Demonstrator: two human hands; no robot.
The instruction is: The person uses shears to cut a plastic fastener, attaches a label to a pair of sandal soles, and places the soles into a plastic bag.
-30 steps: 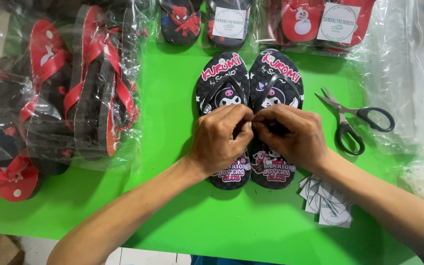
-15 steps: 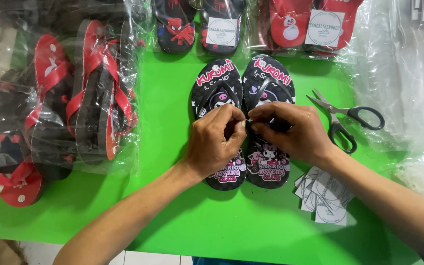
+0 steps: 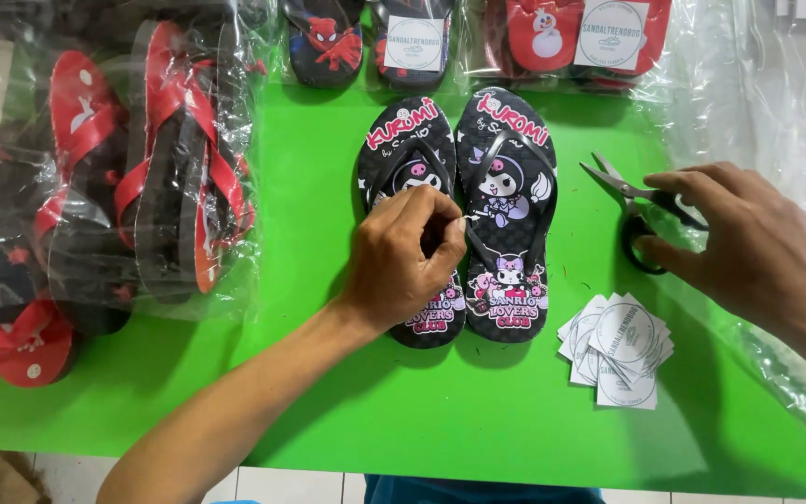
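Resting on the left slipper (image 3: 412, 215) of a black pair with cartoon prints, the left hand (image 3: 403, 257) pinches its thumb and forefinger together near the strap; whatever small thing sits between the fingertips is too tiny to make out, and the hand hides the middle of that slipper. The right slipper (image 3: 507, 215) lies just beside it, touching along the inner edge, fully in view on the green counter (image 3: 328, 401). The right hand (image 3: 748, 247) is over the scissors (image 3: 641, 210), fingertips at the dark handles, which it partly covers; whether it actually grips them cannot be told, and the blades stick out toward the slippers, slightly parted. Its wrist runs out of the frame at the right. Below the scissors lies a loose pile of white round-printed labels (image 3: 616, 350). On the left, red-and-black slippers in clear plastic bags (image 3: 142, 168) stand stacked, their shapes blurred by the wrapping. More bagged pairs (image 3: 478, 42) along the top edge are cut off by the frame.
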